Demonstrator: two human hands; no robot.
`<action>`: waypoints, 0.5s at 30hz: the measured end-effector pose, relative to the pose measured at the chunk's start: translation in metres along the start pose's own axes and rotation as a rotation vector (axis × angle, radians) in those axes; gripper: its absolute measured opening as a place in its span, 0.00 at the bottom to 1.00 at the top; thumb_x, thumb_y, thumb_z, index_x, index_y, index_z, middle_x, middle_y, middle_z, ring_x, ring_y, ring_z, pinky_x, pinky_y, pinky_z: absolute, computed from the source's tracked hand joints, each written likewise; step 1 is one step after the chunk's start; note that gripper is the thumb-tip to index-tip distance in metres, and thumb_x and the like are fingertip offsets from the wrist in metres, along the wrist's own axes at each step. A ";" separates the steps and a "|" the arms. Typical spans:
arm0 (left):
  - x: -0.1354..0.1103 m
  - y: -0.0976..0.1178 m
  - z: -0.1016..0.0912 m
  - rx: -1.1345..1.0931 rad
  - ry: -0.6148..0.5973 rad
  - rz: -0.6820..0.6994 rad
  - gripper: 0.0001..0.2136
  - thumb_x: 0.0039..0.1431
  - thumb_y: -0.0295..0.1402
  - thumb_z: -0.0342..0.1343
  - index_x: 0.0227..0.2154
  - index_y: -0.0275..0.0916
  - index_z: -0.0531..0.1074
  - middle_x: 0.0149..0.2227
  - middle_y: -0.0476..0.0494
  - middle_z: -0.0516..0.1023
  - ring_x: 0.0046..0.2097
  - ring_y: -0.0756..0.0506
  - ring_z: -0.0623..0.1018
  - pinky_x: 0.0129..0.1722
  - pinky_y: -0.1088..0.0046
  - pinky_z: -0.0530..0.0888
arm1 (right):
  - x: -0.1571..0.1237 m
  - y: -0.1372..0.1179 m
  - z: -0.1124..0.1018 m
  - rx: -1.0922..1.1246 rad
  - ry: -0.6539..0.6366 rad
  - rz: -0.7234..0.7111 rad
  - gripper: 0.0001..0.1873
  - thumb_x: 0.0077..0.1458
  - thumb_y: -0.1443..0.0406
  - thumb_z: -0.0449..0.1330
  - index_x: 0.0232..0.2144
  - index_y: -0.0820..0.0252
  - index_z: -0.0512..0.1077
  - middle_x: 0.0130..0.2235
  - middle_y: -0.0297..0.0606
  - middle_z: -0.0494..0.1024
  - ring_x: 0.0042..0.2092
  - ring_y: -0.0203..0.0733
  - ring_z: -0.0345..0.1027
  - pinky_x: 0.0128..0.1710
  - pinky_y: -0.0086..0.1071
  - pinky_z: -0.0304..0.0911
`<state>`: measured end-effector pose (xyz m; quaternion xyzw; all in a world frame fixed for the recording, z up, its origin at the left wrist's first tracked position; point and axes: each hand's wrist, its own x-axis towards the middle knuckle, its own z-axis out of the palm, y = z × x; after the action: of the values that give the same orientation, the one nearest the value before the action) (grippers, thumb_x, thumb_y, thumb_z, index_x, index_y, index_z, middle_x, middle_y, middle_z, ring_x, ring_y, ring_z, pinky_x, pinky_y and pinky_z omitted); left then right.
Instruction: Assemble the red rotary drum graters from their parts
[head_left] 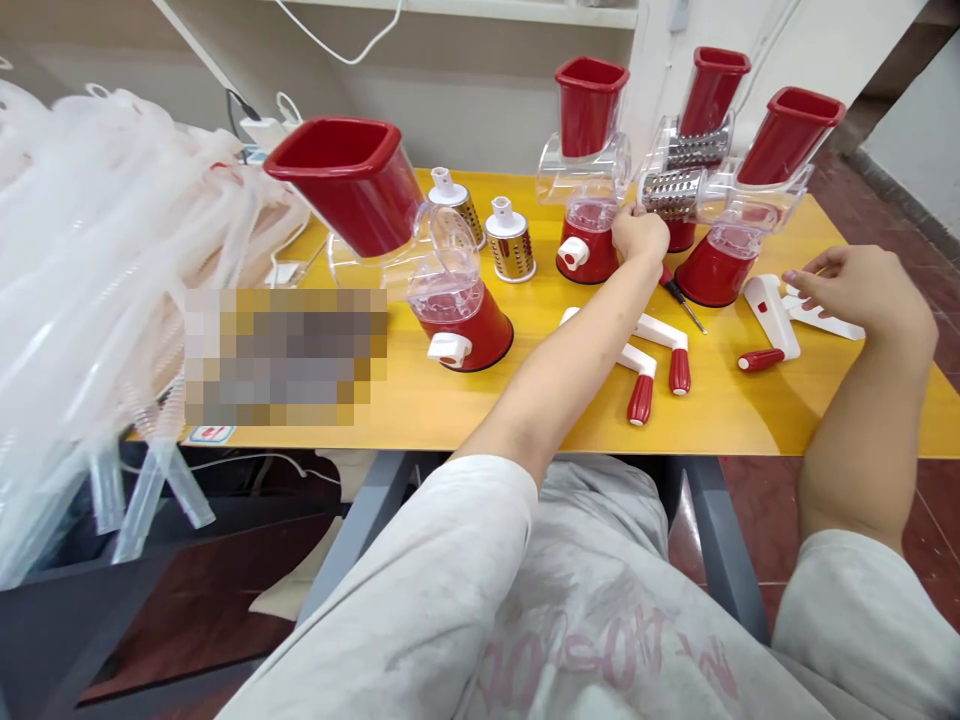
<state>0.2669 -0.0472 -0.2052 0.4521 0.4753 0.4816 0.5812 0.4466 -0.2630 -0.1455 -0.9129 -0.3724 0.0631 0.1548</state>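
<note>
My left hand [641, 236] is stretched out to the back of the yellow table, its fingers closed at the left end of a metal grating drum [671, 194]. That drum lies level at the clear housing of the right-hand rotary grater [791, 135]; how far in it sits is hard to see. On the right, my right hand [862, 285] hovers with loosely bent, parted fingers over white crank handles [772, 310], one with a red grip. Its fingertips are close to them; contact is unclear. A screwdriver [681, 298] lies below my left hand.
More red rotary graters stand at the left [472, 325], middle [589, 235] and back right [716, 85]. Two gold drums [512, 250] stand upright between them. Crank handles [641, 385] lie near the front edge. Clear plastic bags [97, 250] pile up at left, beside a blurred patch.
</note>
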 end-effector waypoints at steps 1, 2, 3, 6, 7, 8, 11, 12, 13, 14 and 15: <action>-0.001 -0.001 -0.001 -0.007 -0.008 -0.001 0.20 0.87 0.29 0.50 0.69 0.38 0.83 0.68 0.31 0.89 0.76 0.34 0.84 0.77 0.56 0.76 | 0.001 0.002 0.000 0.002 0.035 -0.009 0.11 0.77 0.58 0.74 0.39 0.54 0.83 0.35 0.44 0.89 0.37 0.44 0.83 0.45 0.42 0.72; -0.001 -0.001 -0.002 -0.017 -0.014 -0.003 0.20 0.87 0.28 0.50 0.68 0.37 0.83 0.68 0.31 0.89 0.76 0.33 0.84 0.77 0.56 0.76 | 0.002 0.004 0.001 0.013 0.072 -0.016 0.11 0.76 0.59 0.75 0.38 0.54 0.83 0.34 0.44 0.89 0.36 0.44 0.82 0.44 0.42 0.72; -0.003 -0.002 -0.004 -0.031 -0.021 -0.006 0.19 0.87 0.28 0.50 0.67 0.37 0.83 0.67 0.30 0.89 0.75 0.33 0.84 0.77 0.56 0.75 | 0.003 0.006 0.002 0.034 0.109 -0.022 0.11 0.75 0.59 0.75 0.38 0.54 0.83 0.33 0.43 0.88 0.36 0.45 0.82 0.43 0.43 0.72; -0.008 -0.002 -0.009 -0.060 -0.046 -0.013 0.16 0.87 0.27 0.51 0.62 0.36 0.84 0.64 0.31 0.90 0.73 0.35 0.85 0.75 0.60 0.76 | 0.004 0.006 0.005 0.117 0.202 -0.054 0.10 0.73 0.60 0.75 0.37 0.55 0.84 0.32 0.42 0.88 0.34 0.45 0.82 0.44 0.43 0.75; -0.011 -0.002 -0.011 -0.061 -0.056 -0.021 0.15 0.87 0.27 0.51 0.59 0.37 0.84 0.63 0.33 0.90 0.72 0.36 0.85 0.74 0.62 0.76 | 0.004 0.005 0.006 0.141 0.226 -0.075 0.10 0.73 0.61 0.75 0.37 0.55 0.84 0.32 0.42 0.87 0.34 0.44 0.82 0.45 0.43 0.76; -0.014 -0.001 -0.013 -0.058 -0.066 -0.037 0.14 0.87 0.27 0.52 0.57 0.38 0.84 0.62 0.34 0.90 0.70 0.37 0.86 0.72 0.64 0.77 | 0.004 0.004 0.007 0.160 0.244 -0.097 0.10 0.73 0.62 0.75 0.36 0.55 0.84 0.32 0.42 0.87 0.33 0.43 0.81 0.46 0.43 0.77; -0.022 0.000 -0.021 -0.039 -0.083 -0.093 0.12 0.87 0.31 0.55 0.53 0.37 0.85 0.60 0.34 0.91 0.68 0.37 0.87 0.70 0.64 0.78 | 0.004 0.001 0.010 0.209 0.275 -0.133 0.08 0.71 0.65 0.76 0.37 0.55 0.83 0.32 0.41 0.87 0.31 0.42 0.81 0.43 0.42 0.77; -0.025 0.000 -0.024 -0.037 -0.085 -0.112 0.12 0.88 0.33 0.57 0.52 0.36 0.85 0.60 0.33 0.91 0.67 0.36 0.87 0.70 0.63 0.77 | 0.004 0.000 0.011 0.219 0.286 -0.140 0.07 0.70 0.65 0.76 0.37 0.55 0.84 0.32 0.41 0.87 0.31 0.43 0.81 0.41 0.41 0.77; -0.028 0.000 -0.027 -0.042 -0.087 -0.133 0.13 0.88 0.35 0.58 0.51 0.35 0.86 0.60 0.31 0.91 0.68 0.35 0.87 0.71 0.62 0.77 | 0.005 0.001 0.012 0.223 0.300 -0.151 0.07 0.69 0.66 0.76 0.37 0.55 0.84 0.32 0.42 0.87 0.31 0.43 0.82 0.41 0.41 0.77; -0.030 -0.001 -0.029 -0.052 -0.085 -0.152 0.13 0.88 0.35 0.59 0.51 0.33 0.87 0.62 0.28 0.91 0.68 0.34 0.87 0.71 0.61 0.77 | 0.006 0.002 0.013 0.224 0.317 -0.165 0.06 0.69 0.66 0.76 0.37 0.55 0.84 0.32 0.42 0.88 0.32 0.45 0.83 0.40 0.41 0.77; -0.032 -0.002 -0.031 -0.066 -0.083 -0.171 0.13 0.87 0.34 0.59 0.52 0.32 0.87 0.63 0.26 0.90 0.69 0.33 0.87 0.72 0.61 0.77 | 0.007 0.003 0.014 0.213 0.335 -0.182 0.06 0.69 0.65 0.76 0.38 0.55 0.85 0.32 0.43 0.88 0.32 0.46 0.84 0.39 0.41 0.77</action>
<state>0.2339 -0.0770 -0.2080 0.4100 0.4716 0.4266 0.6538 0.4509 -0.2568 -0.1595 -0.8517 -0.4137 -0.0646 0.3151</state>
